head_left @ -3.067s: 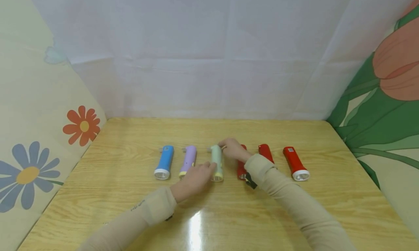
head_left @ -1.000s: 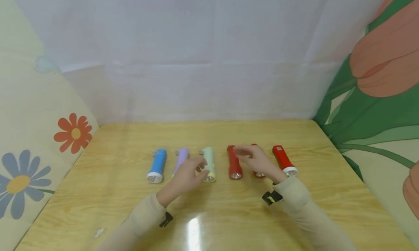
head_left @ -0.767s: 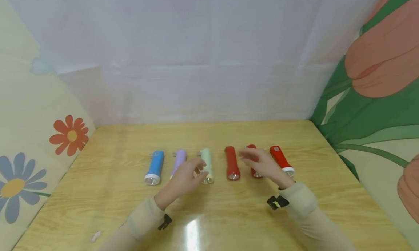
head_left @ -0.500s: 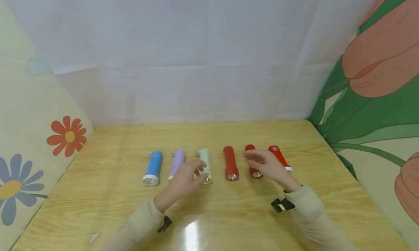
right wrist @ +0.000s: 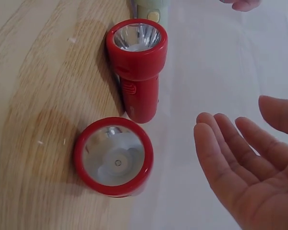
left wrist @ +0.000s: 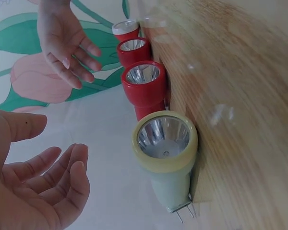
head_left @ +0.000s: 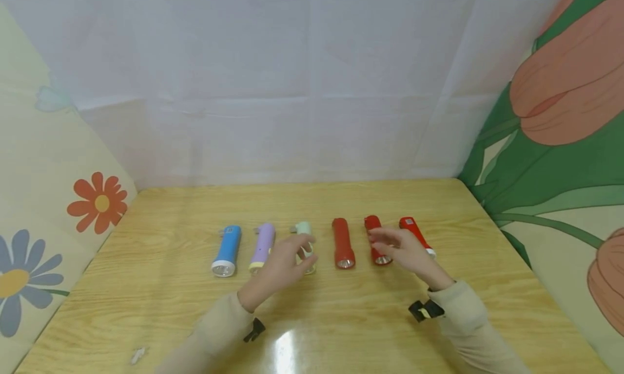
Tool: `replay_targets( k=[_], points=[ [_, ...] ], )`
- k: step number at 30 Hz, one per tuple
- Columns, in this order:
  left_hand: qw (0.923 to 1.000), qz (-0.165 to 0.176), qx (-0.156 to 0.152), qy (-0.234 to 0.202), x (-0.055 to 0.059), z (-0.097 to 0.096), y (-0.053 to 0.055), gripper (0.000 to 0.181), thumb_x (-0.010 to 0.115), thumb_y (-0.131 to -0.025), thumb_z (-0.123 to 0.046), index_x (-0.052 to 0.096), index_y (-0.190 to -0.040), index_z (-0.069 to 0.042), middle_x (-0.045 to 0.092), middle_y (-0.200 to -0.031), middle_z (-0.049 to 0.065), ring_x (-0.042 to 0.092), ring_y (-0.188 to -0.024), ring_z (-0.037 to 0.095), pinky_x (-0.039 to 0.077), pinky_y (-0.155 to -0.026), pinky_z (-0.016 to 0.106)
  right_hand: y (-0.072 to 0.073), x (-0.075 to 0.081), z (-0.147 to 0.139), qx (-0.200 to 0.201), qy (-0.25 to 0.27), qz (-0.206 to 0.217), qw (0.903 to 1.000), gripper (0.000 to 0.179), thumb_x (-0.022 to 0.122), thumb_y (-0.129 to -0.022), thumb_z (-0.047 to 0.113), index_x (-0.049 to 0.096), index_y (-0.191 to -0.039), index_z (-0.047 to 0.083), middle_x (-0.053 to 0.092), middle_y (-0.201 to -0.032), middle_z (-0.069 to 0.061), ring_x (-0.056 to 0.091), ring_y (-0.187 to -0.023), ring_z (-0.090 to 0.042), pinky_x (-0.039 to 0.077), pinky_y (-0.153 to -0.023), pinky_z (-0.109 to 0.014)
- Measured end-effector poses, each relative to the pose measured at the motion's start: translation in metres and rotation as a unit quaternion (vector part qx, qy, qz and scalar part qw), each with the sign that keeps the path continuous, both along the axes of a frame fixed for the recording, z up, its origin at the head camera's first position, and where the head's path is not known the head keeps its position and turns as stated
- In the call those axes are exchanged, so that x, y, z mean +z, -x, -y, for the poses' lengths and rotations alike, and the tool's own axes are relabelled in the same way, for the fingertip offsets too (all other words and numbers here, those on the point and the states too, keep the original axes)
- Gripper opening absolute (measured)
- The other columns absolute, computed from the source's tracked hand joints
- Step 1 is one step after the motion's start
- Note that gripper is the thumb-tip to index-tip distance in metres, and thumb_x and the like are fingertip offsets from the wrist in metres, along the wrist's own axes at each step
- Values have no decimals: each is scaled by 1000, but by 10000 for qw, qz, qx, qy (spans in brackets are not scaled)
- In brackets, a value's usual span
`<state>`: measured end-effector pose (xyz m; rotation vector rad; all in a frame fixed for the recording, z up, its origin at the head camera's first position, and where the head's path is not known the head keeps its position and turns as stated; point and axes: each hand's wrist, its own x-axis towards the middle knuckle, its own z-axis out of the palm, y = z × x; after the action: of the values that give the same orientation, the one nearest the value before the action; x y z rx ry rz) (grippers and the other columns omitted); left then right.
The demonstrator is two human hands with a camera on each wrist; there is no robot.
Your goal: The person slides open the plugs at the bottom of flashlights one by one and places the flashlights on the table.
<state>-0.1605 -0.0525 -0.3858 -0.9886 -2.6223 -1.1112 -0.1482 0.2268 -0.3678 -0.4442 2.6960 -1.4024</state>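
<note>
My left hand (head_left: pixel 284 263) hovers over the pale green flashlight (left wrist: pixel 170 158), fingers loosely bent and holding nothing. In the left wrist view that flashlight lies on the table with two metal prongs out at its tail. My right hand (head_left: pixel 404 250) hangs above the middle red flashlight (head_left: pixel 374 238), its fingers relaxed and free of any object. Another red flashlight (head_left: pixel 343 244) lies between the hands. A third red one with a white head (head_left: pixel 411 230) is partly hidden behind my right hand. Left of my left hand lie a purple flashlight (head_left: pixel 263 246) and a blue flashlight (head_left: pixel 227 250).
All the flashlights lie in a row on the wooden table (head_left: pixel 195 314), lenses toward me. A white cloth (head_left: pixel 244 92) hangs behind the table. Flower-printed panels (head_left: pixel 44 173) stand at both sides. A small white scrap (head_left: pixel 138 355) shows at the front left.
Earlier both hands were at the pale green flashlight. Since then they have come off it; the right hand has moved right, over the red flashlights, and the left hand stays near the green one.
</note>
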Motion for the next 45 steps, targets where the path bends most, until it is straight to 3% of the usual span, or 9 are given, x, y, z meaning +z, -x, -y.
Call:
replay_targets(
  k=[6,16,22,29,34,40,45],
  points=[
    [9998,26,49,186,-3,-6,2,32,63,-84,-15,56,-112,-2,64,-87,7,59,-75,15,48,-64,24,4,-4,-2,-60,202,187,9996,36,55,-90,10,51,-121,-9,59,-112,-23,59,-98,-29,50,-78,-29],
    [9978,589,-17,294,-5,-27,11,33,62,-85,-13,57,-114,0,63,-100,12,59,-86,20,49,-71,26,18,-7,0,-31,402,350,9986,42,54,-92,16,47,-122,-12,58,-106,-27,58,-92,-38,52,-72,-36],
    [9967,742,-83,320,-9,-40,20,29,64,-83,-12,60,-109,2,64,-103,13,59,-89,21,49,-75,27,28,-5,6,-302,352,573,9973,42,51,-94,18,46,-124,-10,56,-111,-28,57,-95,-38,52,-74,-36],
    [9964,720,-286,333,-15,-50,27,30,67,-80,-10,62,-106,4,64,-103,14,61,-92,24,49,-78,29,46,-3,14,-415,365,924,9942,44,48,-95,25,48,-122,-10,56,-103,-26,57,-92,-36,51,-77,-40],
    [9968,604,-154,503,-18,-55,28,27,68,-78,-9,65,-101,4,66,-97,13,62,-88,23,50,-75,28,60,-3,18,-451,361,1171,9914,43,46,-96,25,49,-119,-12,55,-104,-28,57,-92,-37,50,-79,-42],
    [9943,446,47,963,-20,-61,31,17,71,-77,-15,69,-89,-2,67,-82,6,59,-69,14,46,-61,21,75,-8,22,-621,258,1393,9880,42,46,-96,20,47,-121,-14,52,-112,-33,57,-96,-41,50,-79,-41],
    [9911,370,99,1272,-24,-63,33,25,74,-75,-20,69,-94,-5,68,-87,5,61,-75,14,48,-67,22,84,-10,27,-644,0,1562,9856,43,47,-95,21,47,-123,-12,51,-117,-30,59,-95,-37,51,-78,-38]
  ],
)
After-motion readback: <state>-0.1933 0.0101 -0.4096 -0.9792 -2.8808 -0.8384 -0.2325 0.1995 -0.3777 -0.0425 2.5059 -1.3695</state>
